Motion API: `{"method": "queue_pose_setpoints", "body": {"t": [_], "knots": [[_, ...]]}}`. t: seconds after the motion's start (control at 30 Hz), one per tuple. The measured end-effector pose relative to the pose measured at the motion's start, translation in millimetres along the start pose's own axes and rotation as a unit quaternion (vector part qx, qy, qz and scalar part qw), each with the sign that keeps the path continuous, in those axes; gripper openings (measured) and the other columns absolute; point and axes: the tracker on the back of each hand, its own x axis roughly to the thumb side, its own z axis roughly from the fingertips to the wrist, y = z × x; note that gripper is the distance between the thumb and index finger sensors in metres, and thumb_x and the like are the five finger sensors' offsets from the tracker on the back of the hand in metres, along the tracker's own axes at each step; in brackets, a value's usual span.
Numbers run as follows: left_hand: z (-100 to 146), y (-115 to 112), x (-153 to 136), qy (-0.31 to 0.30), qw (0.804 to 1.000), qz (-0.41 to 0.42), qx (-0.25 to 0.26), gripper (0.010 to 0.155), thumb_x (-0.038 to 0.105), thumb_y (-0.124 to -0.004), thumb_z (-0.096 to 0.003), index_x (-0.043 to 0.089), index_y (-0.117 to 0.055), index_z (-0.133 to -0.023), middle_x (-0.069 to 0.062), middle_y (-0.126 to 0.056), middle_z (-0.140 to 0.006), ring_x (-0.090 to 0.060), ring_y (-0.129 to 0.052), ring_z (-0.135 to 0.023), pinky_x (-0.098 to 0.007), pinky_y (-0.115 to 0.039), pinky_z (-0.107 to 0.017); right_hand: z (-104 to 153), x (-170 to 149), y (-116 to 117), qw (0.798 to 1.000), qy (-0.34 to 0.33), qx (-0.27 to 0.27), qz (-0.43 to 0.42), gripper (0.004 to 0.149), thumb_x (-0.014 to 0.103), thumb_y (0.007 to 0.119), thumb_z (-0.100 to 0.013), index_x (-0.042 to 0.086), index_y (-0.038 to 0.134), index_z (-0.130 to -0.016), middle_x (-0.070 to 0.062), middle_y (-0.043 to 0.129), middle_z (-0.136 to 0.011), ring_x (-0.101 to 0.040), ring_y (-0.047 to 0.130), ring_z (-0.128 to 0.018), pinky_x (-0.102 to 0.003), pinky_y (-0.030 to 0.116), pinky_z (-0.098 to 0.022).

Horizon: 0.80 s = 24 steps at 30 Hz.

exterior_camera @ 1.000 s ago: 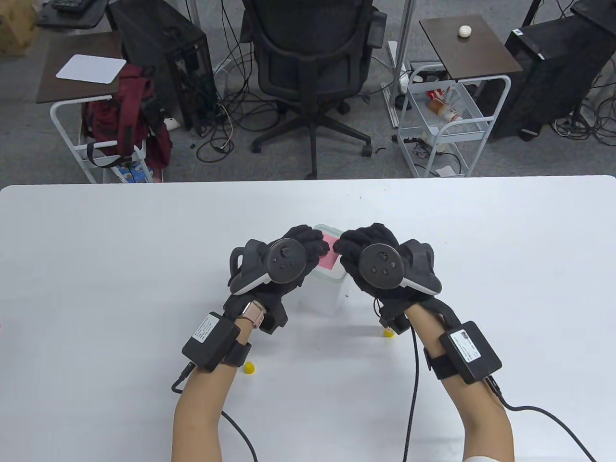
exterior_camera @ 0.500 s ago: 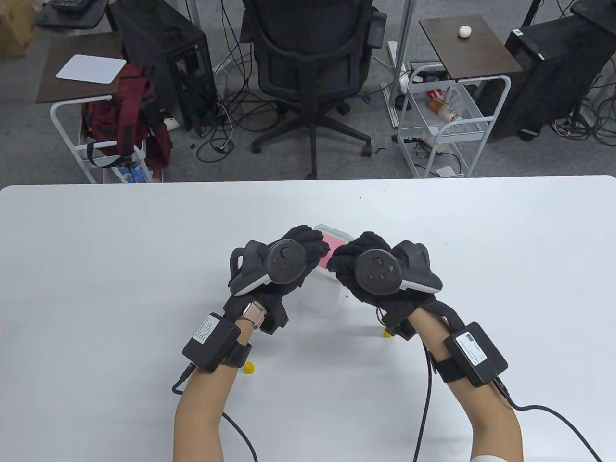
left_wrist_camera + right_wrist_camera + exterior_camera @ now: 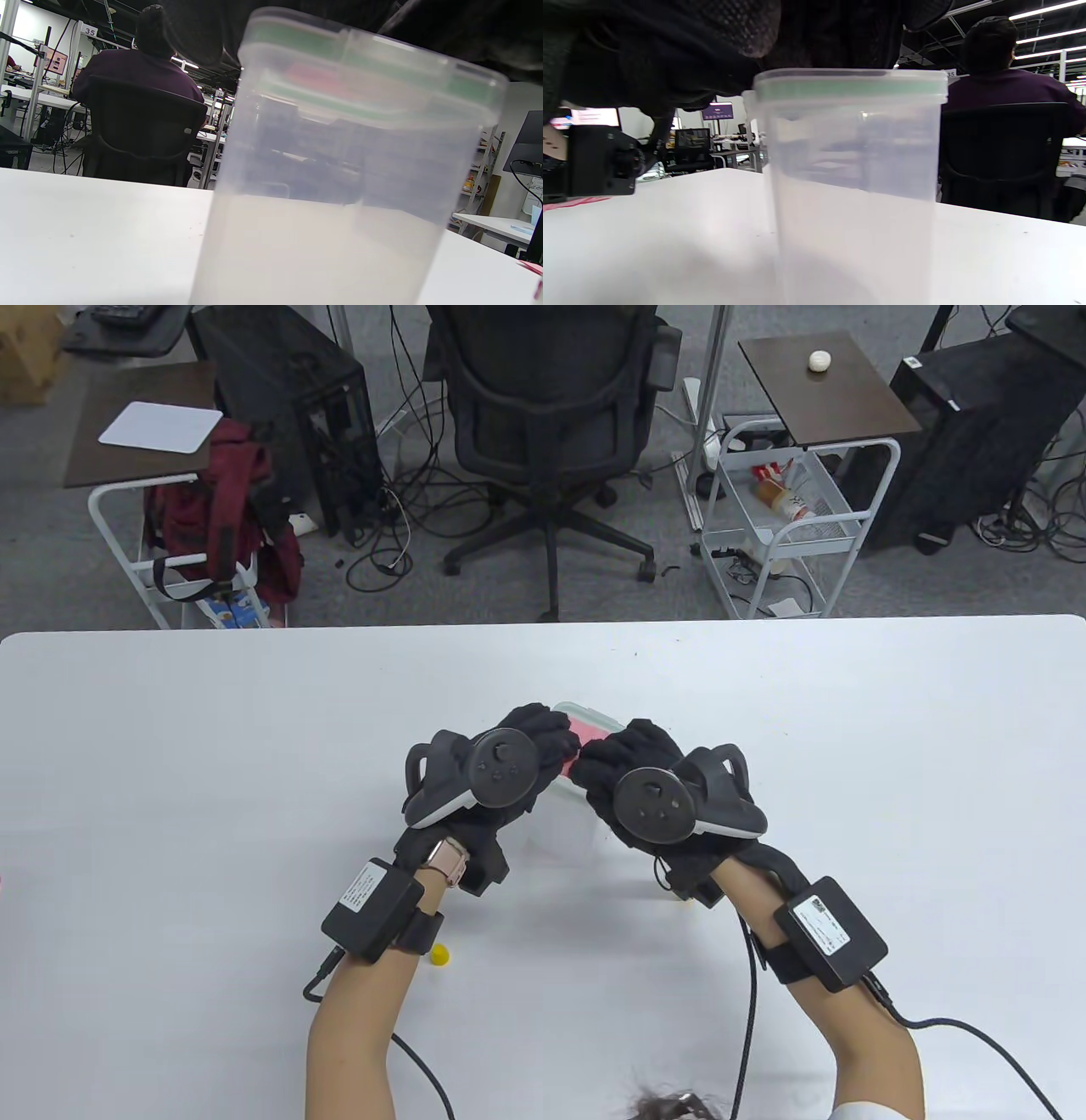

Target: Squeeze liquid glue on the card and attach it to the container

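**Both hands on container lid**

We see the clear container (image 3: 562, 823) upright mid-table (image 3: 170, 780), lid on, pink card (image 3: 585, 727) lying on top. Left hand (image 3: 496, 772) and right hand (image 3: 649, 789) both rest fingers over the card; we can't tell their grip. Small yellow cap (image 3: 440, 955) sits near the left wrist

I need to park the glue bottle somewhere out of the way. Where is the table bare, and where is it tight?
Bare stretches of table lie left of the left hand, right of the right hand, and beyond the container toward the far edge. It is crowded around the container and pink card, and near the yellow cap by the left wrist.
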Motion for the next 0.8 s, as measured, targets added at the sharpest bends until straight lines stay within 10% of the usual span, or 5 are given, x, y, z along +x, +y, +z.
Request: {"method": "queue_pose_setpoints", "body": {"t": [0.23,0.8], "knots": [[0,0,0,0.007,1.0,0.0,-0.002,0.043,0.04,-0.073,-0.0499,0.037,-0.077,-0.092,0.018,-0.076,-0.108,-0.014,-0.073,-0.11,-0.037,-0.074,-0.078,-15,-22,3,0.994,0.101,-0.004,-0.028,0.041,0.034,0.064,-0.059,0.022,0.075,-0.096,-0.006,0.067,-0.112,-0.037,0.066,-0.102,-0.058,0.042,-0.083],[1,-2,0,0.016,1.0,0.009,0.003,0.041,0.04,-0.073,-0.05,0.039,-0.076,-0.091,0.019,-0.076,-0.108,-0.014,-0.073,-0.11,-0.037,-0.075,-0.077,3,-1,-2,0.999,0.034,-0.004,-0.013,0.04,0.036,0.064,-0.058,0.021,0.079,-0.092,-0.004,0.077,-0.104,-0.034,0.075,-0.095,-0.057,0.052,-0.08]]}}
